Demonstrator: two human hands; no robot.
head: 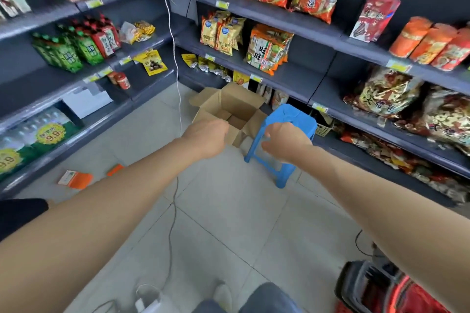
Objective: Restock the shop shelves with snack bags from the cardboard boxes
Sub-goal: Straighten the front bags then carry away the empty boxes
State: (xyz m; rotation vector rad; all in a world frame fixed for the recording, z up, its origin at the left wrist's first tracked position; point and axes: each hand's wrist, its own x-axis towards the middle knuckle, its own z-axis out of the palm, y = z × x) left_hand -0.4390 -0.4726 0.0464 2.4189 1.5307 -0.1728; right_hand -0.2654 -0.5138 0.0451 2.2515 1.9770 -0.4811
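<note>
An open cardboard box [230,101] stands on the floor at the foot of the right-hand shelves, flaps up; only brown cardboard shows inside. Both my arms reach forward toward it. My left hand [206,136] is in front of the box's near left corner with its fingers curled into a fist, and nothing shows in it. My right hand [284,143] hovers in front of a blue plastic stool [292,117], thumb and fingers loosely curved and holding nothing. Snack bags [269,49] fill the right shelves; the shelf [295,79] beside them has a bare stretch.
Dark shelving lines both sides of the aisle, with green and red bags [76,46] on the left. A white cable [174,58] hangs down to the tiled floor. Orange packets [76,179] lie on the floor at left. A red basket [381,290] sits at the bottom right.
</note>
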